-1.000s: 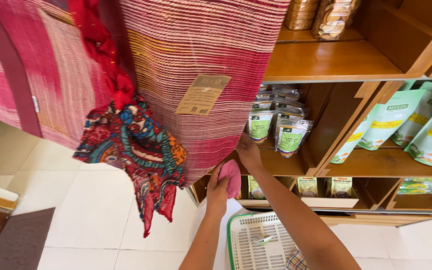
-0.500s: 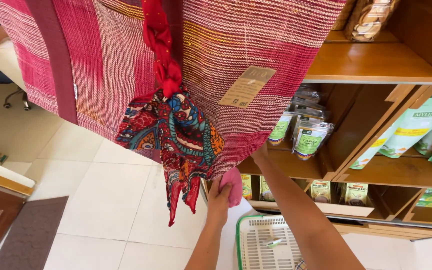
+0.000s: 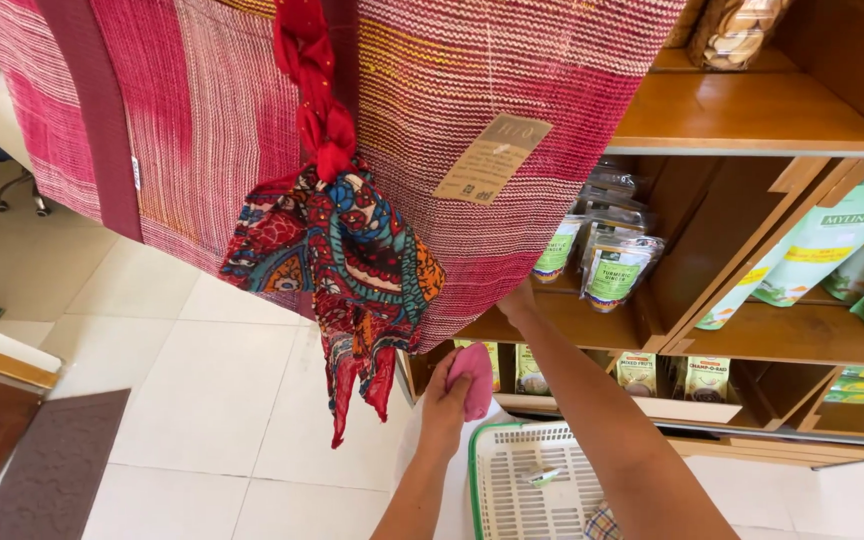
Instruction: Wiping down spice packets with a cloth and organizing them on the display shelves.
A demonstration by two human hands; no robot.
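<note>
Closest to the camera, bottom middle of the frame, there's a white plastic basket with a green rim (image 3: pixel 479 480), slotted bottom, with a small green-and-white item lying in it. Just left of it the left hand (image 3: pixel 447 400) comes up from the bottom edge, fingers curled tight around a small pink cleaning cloth (image 3: pixel 473 378), sitting right against the front edge of the lower wooden shelf (image 3: pixel 592 330). The right hand (image 3: pixel 518 300) is a bit higher, reaching under the hem of the big pink-and-red striped woven fabric (image 3: pixel 512 60). Can't really tell whether its fingers are spread or gripping, since the fabric covers them.

That fabric hangs across the whole upper half of the frame, with a brown cardboard tag (image 3: pixel 492 158) on it. A red knotted scarf with a multicoloured patterned tail (image 3: pixel 347 250) dangles in front of it, centre frame.

Behind the hands, the shelf unit is warm brown wood with several levels. Clear pouches with green labels (image 3: pixel 607 265) stand on the middle shelf, pale green packets (image 3: pixel 832 250) lean at the right edge, and small boxed packs sit on the level below.

The floor is pale cream square tiles (image 3: pixel 182 380), lower left. There's a dark grey-brown doormat (image 3: pixel 52 460) in the bottom left corner beside a wooden door frame. Far upper left, an office chair base (image 3: pixel 17 190) on wheels.
</note>
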